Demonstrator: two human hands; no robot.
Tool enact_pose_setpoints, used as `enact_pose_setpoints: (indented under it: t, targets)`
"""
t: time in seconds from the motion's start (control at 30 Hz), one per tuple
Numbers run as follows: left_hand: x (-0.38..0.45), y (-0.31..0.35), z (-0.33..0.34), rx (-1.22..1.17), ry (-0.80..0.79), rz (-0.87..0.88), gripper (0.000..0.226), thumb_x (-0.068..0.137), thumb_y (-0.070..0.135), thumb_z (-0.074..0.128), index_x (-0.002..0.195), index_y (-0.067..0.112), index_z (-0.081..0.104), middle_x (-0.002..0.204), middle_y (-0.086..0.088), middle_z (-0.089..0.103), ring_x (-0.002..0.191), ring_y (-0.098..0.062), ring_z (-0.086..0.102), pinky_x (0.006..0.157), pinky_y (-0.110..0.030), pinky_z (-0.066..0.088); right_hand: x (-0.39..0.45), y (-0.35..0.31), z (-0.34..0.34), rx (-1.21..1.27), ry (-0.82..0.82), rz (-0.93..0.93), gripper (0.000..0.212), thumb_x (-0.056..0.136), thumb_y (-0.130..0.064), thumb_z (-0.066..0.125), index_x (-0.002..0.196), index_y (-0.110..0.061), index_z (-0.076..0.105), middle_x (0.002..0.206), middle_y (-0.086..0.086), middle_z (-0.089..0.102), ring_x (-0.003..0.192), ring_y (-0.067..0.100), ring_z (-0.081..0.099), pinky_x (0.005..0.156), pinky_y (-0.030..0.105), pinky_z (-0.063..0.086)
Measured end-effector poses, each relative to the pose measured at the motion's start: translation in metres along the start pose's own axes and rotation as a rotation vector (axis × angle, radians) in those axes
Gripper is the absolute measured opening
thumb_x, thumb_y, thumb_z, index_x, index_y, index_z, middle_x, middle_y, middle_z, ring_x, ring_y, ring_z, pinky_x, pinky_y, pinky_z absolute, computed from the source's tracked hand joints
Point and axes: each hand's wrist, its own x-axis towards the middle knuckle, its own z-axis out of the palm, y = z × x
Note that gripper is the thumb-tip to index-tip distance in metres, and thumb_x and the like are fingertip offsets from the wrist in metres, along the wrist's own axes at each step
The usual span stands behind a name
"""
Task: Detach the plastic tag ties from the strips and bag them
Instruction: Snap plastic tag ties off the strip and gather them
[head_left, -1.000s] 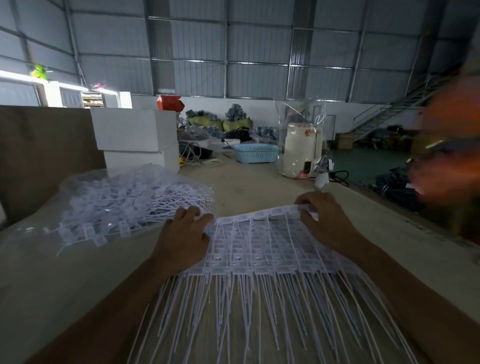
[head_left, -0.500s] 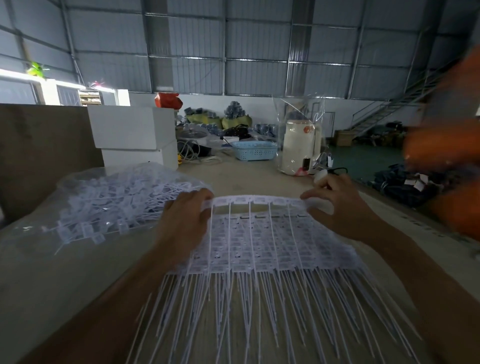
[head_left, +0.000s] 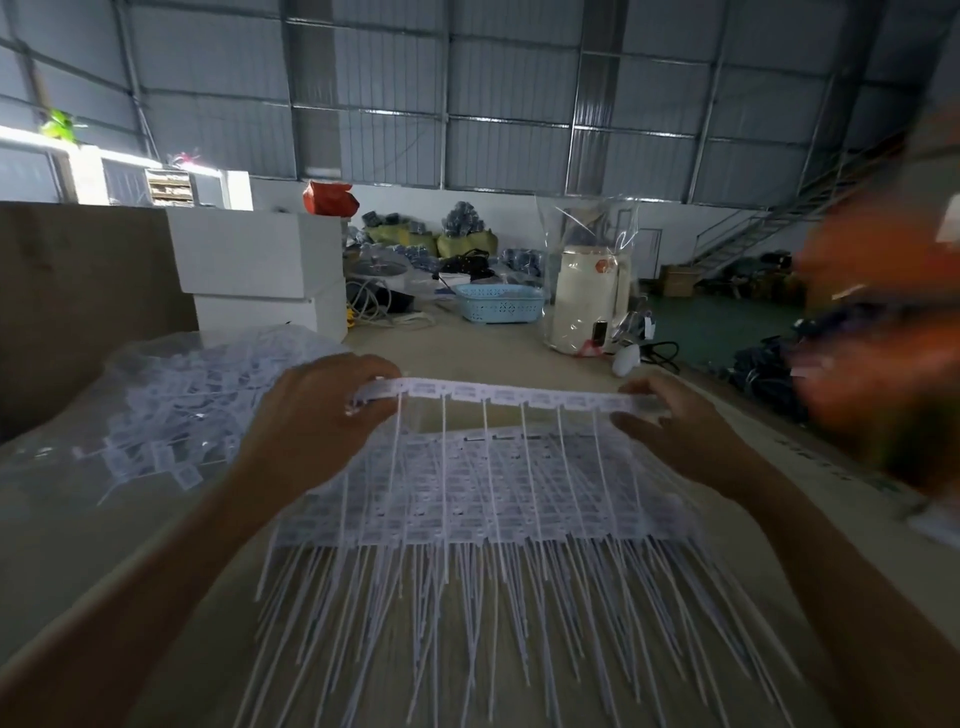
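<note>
**Head view: one tag-tie strip held raised above the stack**

Head camera looks down at a pale, matte table (head_left: 78, 561). Both hands hold a single white plastic strip (head_left: 511, 397) by its ends, raised above the stack of strips (head_left: 488, 499) that lies flat on the table. The left hand (head_left: 317, 410) pinches the left end with curled fingers; the right hand (head_left: 675, 431) grips the right end the same way. The strip is a flat band of small rectangular tags joined edge to edge, with thin, straight ties hanging down from it like comb teeth.

The stack below forms a dense lattice of tag plates, and its long, slender tie tails (head_left: 467, 623) fan out toward the camera across the table.

A clear, crinkled plastic bag (head_left: 171, 415) lies just left of the left hand, filled with loose white ties in a tangle.

Behind it stand two white rectangular boxes (head_left: 260, 280), stacked. Farther back are a light-blue perforated basket (head_left: 498, 304) and a cream cylindrical appliance (head_left: 589, 306) under clear film, possibly a kettle. An orange blur (head_left: 883, 332) fills the right edge; its nature cannot be determined.
</note>
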Motion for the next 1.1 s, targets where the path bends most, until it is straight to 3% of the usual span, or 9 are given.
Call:
enact_pose_setpoints:
  t: [0.17,0.27,0.33,0.43,0.6,0.73,0.87,1.03,1.1]
  targets:
    - [-0.002,-0.031,0.004,-0.04,-0.189,-0.051,0.015,0.088,0.045,0.069,0.102,0.043,0.065,0.086,0.02,0.07,0.075,0.002,0.064,0.067,-0.027,0.054,-0.005,-0.014,-0.01,0.561,-0.052,0.126,0.012,0.092,-0.028,0.067,0.103,-0.024,0.067,0.087,0.006,0.07,0.06,0.023,0.068,0.055,0.027,0.055]
    - [-0.031,-0.045,0.017,-0.076,-0.351,-0.066,0.027,0.083,0.049,0.061,0.093,0.027,0.072,0.084,0.005,0.073,0.072,-0.01,0.067,0.066,-0.034,0.057,-0.012,-0.005,0.018,0.366,-0.21,0.142,0.011,0.096,-0.021,0.062,0.095,-0.023,0.073,0.088,0.006,0.071,0.056,0.021,0.063,0.055,0.031,0.054]
    - [-0.045,-0.057,0.017,-0.116,-0.406,-0.035,0.038,0.08,0.046,0.06,0.088,0.012,0.075,0.082,-0.003,0.073,0.071,-0.011,0.066,0.061,-0.032,0.055,-0.014,-0.001,0.031,0.221,-0.306,0.176,0.013,0.097,-0.019,0.063,0.097,-0.022,0.075,0.098,0.0,0.072,0.067,0.02,0.069,0.066,0.037,0.058]
    - [-0.05,-0.071,0.006,-0.07,-0.337,-0.097,0.02,0.082,0.032,0.073,0.1,0.025,0.075,0.089,0.008,0.07,0.076,-0.006,0.067,0.062,-0.021,0.053,-0.015,-0.006,0.03,0.344,-0.287,0.175,0.011,0.094,-0.02,0.067,0.094,-0.025,0.077,0.093,0.006,0.074,0.059,0.023,0.067,0.06,0.036,0.057]
    - [-0.046,-0.066,-0.005,-0.102,-0.304,-0.174,0.046,0.062,0.017,0.048,0.1,0.023,0.073,0.101,0.002,0.072,0.094,-0.023,0.069,0.083,-0.042,0.055,-0.019,-0.024,0.031,0.533,-0.308,0.115,0.015,0.096,-0.016,0.063,0.101,-0.022,0.076,0.097,-0.005,0.073,0.084,0.017,0.07,0.07,0.029,0.059]
    - [-0.044,-0.066,-0.007,-0.052,-0.274,-0.292,0.042,0.067,0.02,0.046,0.1,0.045,0.054,0.087,0.007,0.072,0.074,-0.023,0.066,0.067,-0.038,0.055,-0.019,-0.033,0.037,0.794,-0.261,0.269,0.014,0.095,-0.008,0.062,0.1,-0.011,0.075,0.088,0.001,0.068,0.072,0.014,0.065,0.068,0.032,0.059]
    - [-0.04,-0.064,-0.005,-0.136,-0.2,-0.379,0.046,0.082,-0.002,0.056,0.098,0.041,0.055,0.066,0.006,0.07,0.054,-0.01,0.061,0.057,-0.036,0.051,-0.016,-0.035,0.04,0.946,-0.193,0.463,0.014,0.093,-0.007,0.063,0.099,-0.006,0.076,0.089,0.014,0.07,0.06,0.017,0.059,0.056,0.026,0.047]
    - [-0.047,-0.054,-0.01,0.178,-0.359,-0.317,0.041,0.07,0.011,0.057,0.098,0.041,0.06,0.097,0.01,0.069,0.096,-0.022,0.063,0.09,-0.046,0.047,-0.022,-0.035,0.043,0.806,-0.305,0.466,0.014,0.092,-0.007,0.066,0.101,-0.008,0.077,0.094,0.019,0.074,0.07,0.021,0.069,0.065,0.028,0.057]
    - [-0.045,-0.045,-0.012,0.26,-0.342,-0.262,0.044,0.064,0.013,0.062,0.101,0.038,0.064,0.104,0.009,0.068,0.105,-0.022,0.06,0.093,-0.046,0.043,-0.021,-0.037,0.044,0.881,-0.338,0.457,0.014,0.089,-0.007,0.068,0.099,-0.009,0.078,0.089,0.015,0.074,0.077,0.02,0.071,0.071,0.027,0.058]
